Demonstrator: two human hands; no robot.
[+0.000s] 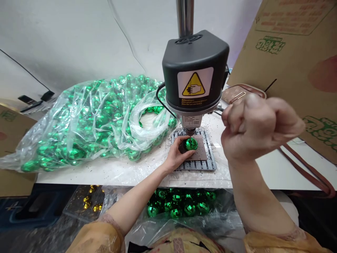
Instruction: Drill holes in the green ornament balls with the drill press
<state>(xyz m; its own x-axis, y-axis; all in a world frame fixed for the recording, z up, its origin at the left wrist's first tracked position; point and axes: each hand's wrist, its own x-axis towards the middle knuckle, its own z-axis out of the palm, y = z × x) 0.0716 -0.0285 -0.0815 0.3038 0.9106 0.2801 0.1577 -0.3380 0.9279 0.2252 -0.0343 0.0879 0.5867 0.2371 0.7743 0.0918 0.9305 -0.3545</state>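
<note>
Under the black drill press [196, 70], my left hand [177, 154] pinches a shiny green faceted ball [191, 143] between thumb and fingers. The drill bit reaches down to the ball's top. The ball sits on a brownish square pad [201, 151] over the slotted metal base [210, 163]. To the right of the drill head, my right hand [256, 128] is closed in a fist around the press's handle. Only a short metal stub of that handle [219, 108] shows; the fingers hide the rest.
A large clear bag [86, 119] of green balls fills the table's left side. More green balls [181, 203] lie in plastic below the table edge, with gold balls [91, 200] to their left. Cardboard boxes [297, 70] and a brown strapped bag [243, 90] stand right. Dark shavings surround the base.
</note>
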